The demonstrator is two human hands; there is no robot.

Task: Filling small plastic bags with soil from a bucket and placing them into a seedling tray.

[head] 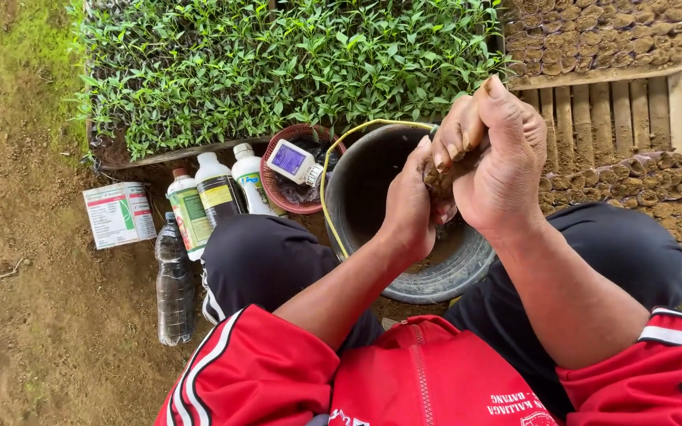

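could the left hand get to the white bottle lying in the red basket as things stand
Probably yes. The white bottle lies uncovered on top of the red basket, just left of the bucket, but the left hand is busy pressing a soil lump against the right hand.

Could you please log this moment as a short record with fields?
setting: bare soil ground beside a bed of green seedlings
left hand: cupped under a clump of soil
right hand: pressed over the same clump
below hands: black bucket with yellow handle
left of bucket: three upright bottles, one lying dark bottle, small box
right: rows of rolled soil pots
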